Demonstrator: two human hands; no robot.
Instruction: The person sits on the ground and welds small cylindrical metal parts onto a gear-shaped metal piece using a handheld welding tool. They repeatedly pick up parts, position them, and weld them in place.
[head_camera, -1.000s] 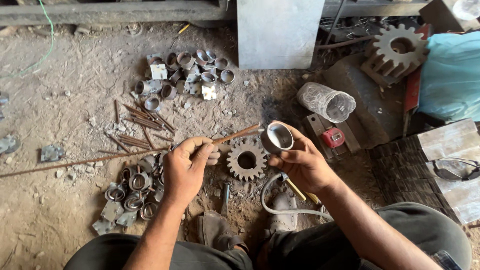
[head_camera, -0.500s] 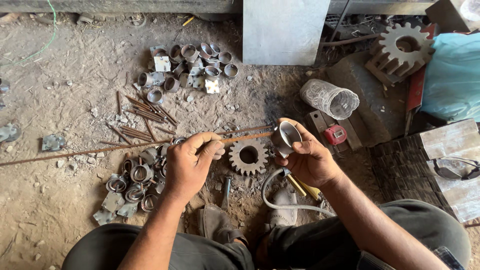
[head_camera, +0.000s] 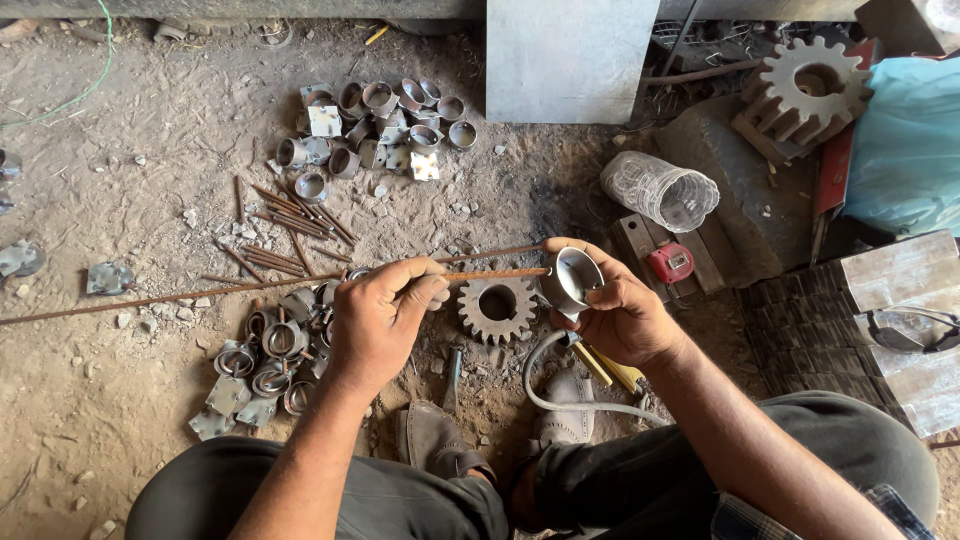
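On the dirt floor, between the person's knees, the left hand (head_camera: 385, 315) pinches a long rusty rod (head_camera: 180, 293), and the right hand (head_camera: 615, 315) grips a short metal ring (head_camera: 572, 275). The rod tip now touches the ring's side; a second ago it pointed higher, into the ring's mouth. One small gear (head_camera: 497, 305) lies under the rod. One big gear (head_camera: 805, 85) sits far right. Two heaps of rings lie about, too many to count.

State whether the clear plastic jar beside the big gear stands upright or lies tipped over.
Tipped over: the jar lies on its side, its open mouth facing right, toward the red tape measure.
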